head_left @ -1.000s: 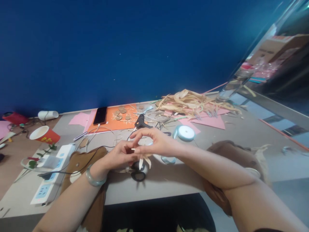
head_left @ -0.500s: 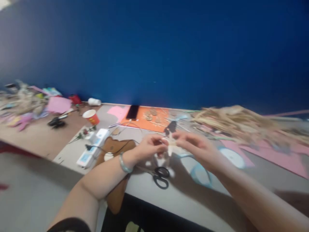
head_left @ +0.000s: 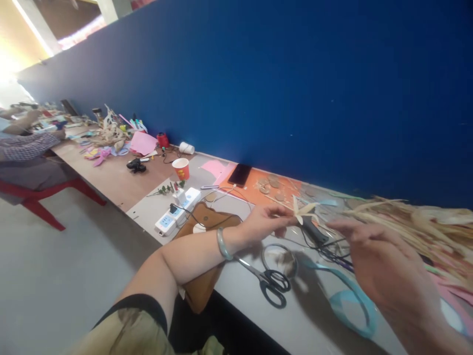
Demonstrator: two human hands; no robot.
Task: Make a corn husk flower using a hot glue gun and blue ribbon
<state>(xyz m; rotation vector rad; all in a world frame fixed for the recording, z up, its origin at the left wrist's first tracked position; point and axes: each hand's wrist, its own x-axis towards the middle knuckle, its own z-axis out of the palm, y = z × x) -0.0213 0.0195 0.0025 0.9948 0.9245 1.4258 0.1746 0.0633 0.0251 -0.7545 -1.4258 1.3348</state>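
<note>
My left hand [head_left: 266,223], a pale bangle [head_left: 220,243] on its wrist, pinches a small flower-like piece of dried husk [head_left: 303,211] above the grey table [head_left: 236,291]. My right hand [head_left: 377,261] hovers to the right of it, fingers loosely apart and holding nothing. Black-handled scissors [head_left: 269,280] lie on the table below the left hand. A black glue gun [head_left: 314,230] lies between the two hands, and light blue ribbon [head_left: 347,298] curls under the right hand.
A heap of dried husk strips [head_left: 414,222] fills the right. Behind the hands lie an orange sheet [head_left: 266,190], a phone [head_left: 240,174], a red paper cup [head_left: 181,168], a white power strip [head_left: 176,211] and a brown pouch [head_left: 205,256]. Another person's sleeve [head_left: 25,145] rests far left.
The view has swung left, showing the long table. My hands have parted: the right has let go and drawn back right, while the left keeps the husk piece.
</note>
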